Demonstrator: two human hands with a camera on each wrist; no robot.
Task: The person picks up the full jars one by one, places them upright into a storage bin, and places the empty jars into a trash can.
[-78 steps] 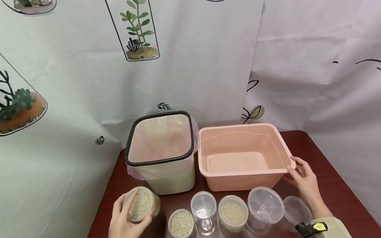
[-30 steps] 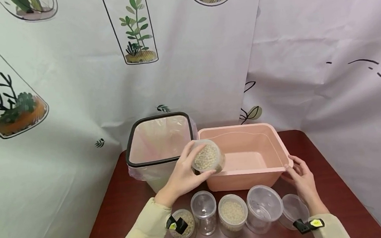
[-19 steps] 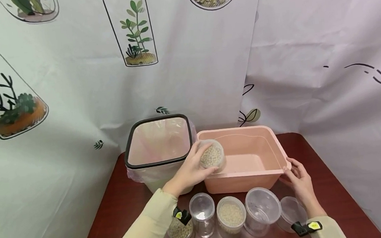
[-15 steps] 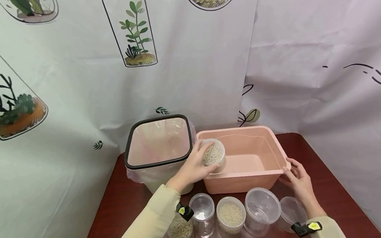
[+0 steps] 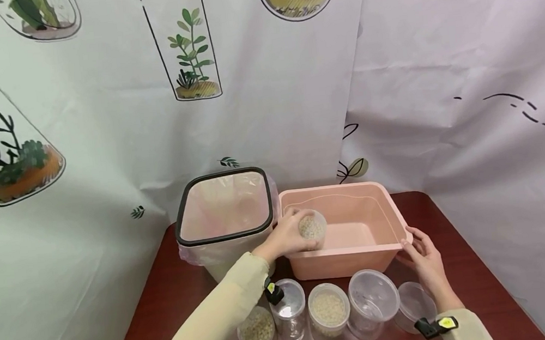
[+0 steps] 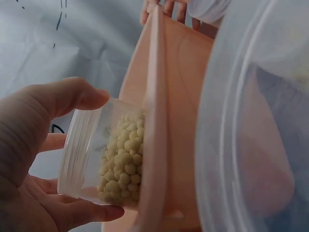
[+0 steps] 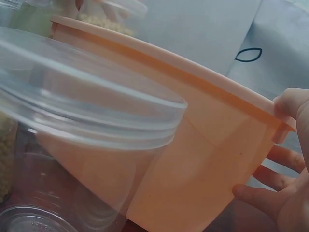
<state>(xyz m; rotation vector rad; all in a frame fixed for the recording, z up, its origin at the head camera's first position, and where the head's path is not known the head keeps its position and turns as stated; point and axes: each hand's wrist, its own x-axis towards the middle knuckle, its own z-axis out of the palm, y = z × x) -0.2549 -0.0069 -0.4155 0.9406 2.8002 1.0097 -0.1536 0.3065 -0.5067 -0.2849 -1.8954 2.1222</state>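
Head view, table: dark red, lower frame
Cloth: plant-printed, upper frame
My left hand: gripping a jar
My right hand: pinching tub's rim

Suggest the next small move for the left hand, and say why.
I'd probably lower the jar of pale balls to the bottom of the tub: the left hand holds it inside the near rim, the part of the bottom that shows is bare, and the right hand holds the near right corner.
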